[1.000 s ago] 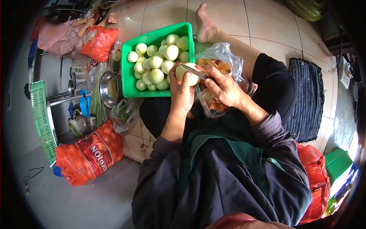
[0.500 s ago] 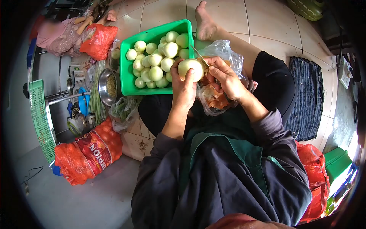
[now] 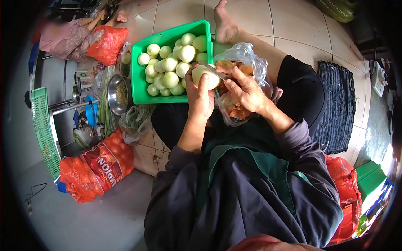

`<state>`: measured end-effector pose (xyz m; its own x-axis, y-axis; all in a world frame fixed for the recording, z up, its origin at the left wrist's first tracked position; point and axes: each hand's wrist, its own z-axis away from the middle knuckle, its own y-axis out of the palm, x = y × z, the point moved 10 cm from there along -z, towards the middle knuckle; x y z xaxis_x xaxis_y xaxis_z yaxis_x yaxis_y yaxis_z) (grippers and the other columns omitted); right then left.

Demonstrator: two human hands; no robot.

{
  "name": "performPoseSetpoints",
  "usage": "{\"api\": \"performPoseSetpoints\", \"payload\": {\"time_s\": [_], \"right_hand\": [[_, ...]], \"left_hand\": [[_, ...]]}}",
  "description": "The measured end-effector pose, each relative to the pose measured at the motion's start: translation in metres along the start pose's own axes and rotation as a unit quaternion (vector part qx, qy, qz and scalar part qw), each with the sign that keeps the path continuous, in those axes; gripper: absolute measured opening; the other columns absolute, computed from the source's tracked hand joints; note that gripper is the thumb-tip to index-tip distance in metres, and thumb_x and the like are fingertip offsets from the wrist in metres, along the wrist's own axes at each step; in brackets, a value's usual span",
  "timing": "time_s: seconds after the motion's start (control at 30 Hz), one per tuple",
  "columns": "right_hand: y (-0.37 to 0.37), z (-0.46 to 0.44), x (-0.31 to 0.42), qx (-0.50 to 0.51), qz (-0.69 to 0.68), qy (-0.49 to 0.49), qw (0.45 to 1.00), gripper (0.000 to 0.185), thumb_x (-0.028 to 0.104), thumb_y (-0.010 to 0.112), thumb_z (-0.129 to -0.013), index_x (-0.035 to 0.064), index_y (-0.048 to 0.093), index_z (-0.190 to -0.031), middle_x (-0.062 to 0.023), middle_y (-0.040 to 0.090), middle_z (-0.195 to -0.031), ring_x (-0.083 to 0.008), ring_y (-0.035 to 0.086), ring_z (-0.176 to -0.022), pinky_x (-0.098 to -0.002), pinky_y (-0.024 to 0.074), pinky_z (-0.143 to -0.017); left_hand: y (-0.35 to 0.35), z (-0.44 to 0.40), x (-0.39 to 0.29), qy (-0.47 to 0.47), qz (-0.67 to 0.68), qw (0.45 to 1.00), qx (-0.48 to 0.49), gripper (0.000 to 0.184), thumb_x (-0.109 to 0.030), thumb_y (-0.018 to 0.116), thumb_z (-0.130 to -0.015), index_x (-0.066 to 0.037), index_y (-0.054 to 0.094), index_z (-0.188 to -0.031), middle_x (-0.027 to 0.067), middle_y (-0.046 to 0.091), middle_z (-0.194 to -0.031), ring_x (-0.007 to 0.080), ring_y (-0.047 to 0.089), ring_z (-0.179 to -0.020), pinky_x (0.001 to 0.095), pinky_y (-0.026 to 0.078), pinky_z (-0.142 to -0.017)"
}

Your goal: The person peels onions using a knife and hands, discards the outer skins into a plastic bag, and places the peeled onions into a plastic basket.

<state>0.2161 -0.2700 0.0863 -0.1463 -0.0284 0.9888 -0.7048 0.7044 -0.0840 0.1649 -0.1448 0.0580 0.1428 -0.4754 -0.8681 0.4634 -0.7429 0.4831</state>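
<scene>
My left hand [image 3: 201, 100] is closed around a pale peeled onion [image 3: 204, 78], thumb on its near side. In my right hand [image 3: 248, 93] is a knife [image 3: 213, 70], its blade lying across the top of that onion. Just beyond my left hand stands a green bin [image 3: 140, 94] holding many peeled onions [image 3: 171, 79]. Beneath my right hand, a clear plastic bag [image 3: 258, 62] holds brown onion skins [image 3: 238, 109]. The knife's handle is mostly hidden by my fingers.
A red mesh sack of onions [image 3: 102, 167] lies at the left, near a metal bowl [image 3: 118, 95] and green basket [image 3: 45, 131]. Another person [image 3: 69, 39] sits at the upper left beside a red bag [image 3: 107, 44]. A dark woven mat [image 3: 335, 108] is at the right.
The knife blade has swung from pointing up beside the onion to lying across its top. My right hand's fingers have spread and turned slightly. My left hand keeps hold of the onion.
</scene>
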Motion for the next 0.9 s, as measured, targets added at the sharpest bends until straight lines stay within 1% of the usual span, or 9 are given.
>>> {"api": "performPoseSetpoints", "payload": {"time_s": [0.1, 0.23, 0.3, 0.33, 0.43, 0.47, 0.57, 0.6, 0.9], "right_hand": [[0.0, 0.001, -0.013, -0.026, -0.024, 0.049, 0.998, 0.034, 0.016, 0.047, -0.096, 0.0046, 0.049, -0.128, -0.0178, 0.062, -0.112, -0.0335, 0.059, -0.108, -0.0397, 0.0442, -0.092], [0.001, -0.001, -0.056, -0.06, -0.125, 0.121, 0.983, 0.033, 0.018, 0.047, -0.098, 0.0067, 0.049, -0.128, -0.0091, 0.061, -0.091, -0.0187, 0.059, -0.083, -0.0306, 0.0474, -0.076], [-0.002, 0.001, -0.055, -0.041, -0.206, 0.176, 0.962, 0.033, 0.019, 0.046, -0.098, 0.0079, 0.048, -0.13, -0.0035, 0.056, -0.081, -0.0104, 0.053, -0.07, -0.0244, 0.0456, -0.066], [-0.001, 0.0, -0.049, -0.025, -0.256, 0.174, 0.95, 0.036, 0.017, 0.044, -0.099, 0.0088, 0.044, -0.134, 0.001, 0.048, -0.074, -0.0052, 0.043, -0.06, -0.0188, 0.0388, -0.057], [0.001, 0.003, -0.025, 0.037, -0.217, 0.104, 0.97, 0.039, 0.015, 0.043, -0.099, 0.0075, 0.041, -0.136, 0.0005, 0.049, -0.075, -0.0065, 0.045, -0.063, -0.0206, 0.0405, -0.06], [0.004, 0.004, -0.016, 0.057, -0.184, 0.07, 0.979, 0.042, 0.014, 0.046, -0.096, 0.0064, 0.04, -0.138, -0.004, 0.057, -0.08, -0.0122, 0.054, -0.071, -0.0261, 0.0453, -0.068], [0.006, 0.001, -0.001, 0.036, -0.06, -0.046, 0.996, 0.047, 0.014, 0.049, -0.094, 0.0054, 0.038, -0.139, -0.0114, 0.063, -0.093, -0.0214, 0.061, -0.087, -0.0329, 0.0473, -0.079], [0.006, 0.001, 0.003, 0.046, -0.04, -0.046, 0.997, 0.049, 0.014, 0.05, -0.093, 0.0062, 0.037, -0.139, -0.018, 0.064, -0.107, -0.0304, 0.062, -0.101, -0.0379, 0.0468, -0.087], [0.007, 0.002, 0.014, 0.036, 0.041, -0.099, 0.994, 0.042, 0.013, 0.047, -0.095, 0.0069, 0.041, -0.136, -0.0213, 0.06, -0.116, -0.0389, 0.061, -0.101, -0.0417, 0.0481, -0.088]], "left_hand": [[0.002, 0.005, -0.004, 0.019, -0.056, 0.998, -0.017, 0.048, -0.014, 0.059, -0.09, -0.007, 0.031, -0.129, 0.0145, 0.047, -0.122, 0.0236, 0.051, -0.111, 0.0377, 0.047, -0.094], [0.013, 0.007, -0.007, 0.052, -0.057, 0.995, 0.056, 0.048, -0.019, 0.058, -0.09, -0.009, 0.033, -0.13, 0.0165, 0.049, -0.125, 0.0276, 0.052, -0.112, 0.0406, 0.048, -0.093], [0.021, 0.006, -0.014, 0.082, -0.013, 0.994, 0.074, 0.047, -0.026, 0.057, -0.09, -0.011, 0.039, -0.13, 0.0167, 0.051, -0.127, 0.0334, 0.053, -0.114, 0.0449, 0.048, -0.093], [0.02, 0.003, -0.015, 0.069, 0.001, 0.996, 0.064, 0.044, -0.028, 0.056, -0.09, -0.013, 0.041, -0.13, 0.0143, 0.053, -0.125, 0.0328, 0.053, -0.115, 0.0451, 0.048, -0.093], [0.002, -0.002, -0.01, 0.034, 0.019, 0.999, 0.014, 0.042, -0.027, 0.056, -0.09, -0.014, 0.044, -0.128, 0.0117, 0.054, -0.124, 0.0313, 0.053, -0.116, 0.0449, 0.048, -0.093], [0.0, -0.003, -0.01, 0.034, 0.018, 0.999, 0.017, 0.04, -0.026, 0.057, -0.09, -0.012, 0.046, -0.125, 0.0104, 0.055, -0.122, 0.0281, 0.053, -0.115, 0.0441, 0.048, -0.093], [-0.002, -0.002, -0.011, 0.028, 0.007, 0.999, 0.015, 0.041, -0.024, 0.057, -0.089, -0.009, 0.045, -0.124, 0.0108, 0.055, -0.121, 0.0254, 0.053, -0.112, 0.0424, 0.047, -0.094], [0.0, -0.001, -0.013, 0.035, -0.007, 0.999, 0.016, 0.041, -0.023, 0.058, -0.088, -0.008, 0.045, -0.124, 0.0111, 0.055, -0.12, 0.0247, 0.053, -0.111, 0.0418, 0.047, -0.094], [-0.002, 0.0, -0.013, 0.029, -0.065, 0.997, 0.003, 0.043, -0.016, 0.059, -0.088, -0.003, 0.04, -0.124, 0.0131, 0.053, -0.119, 0.0235, 0.054, -0.11, 0.0402, 0.047, -0.096]]}}
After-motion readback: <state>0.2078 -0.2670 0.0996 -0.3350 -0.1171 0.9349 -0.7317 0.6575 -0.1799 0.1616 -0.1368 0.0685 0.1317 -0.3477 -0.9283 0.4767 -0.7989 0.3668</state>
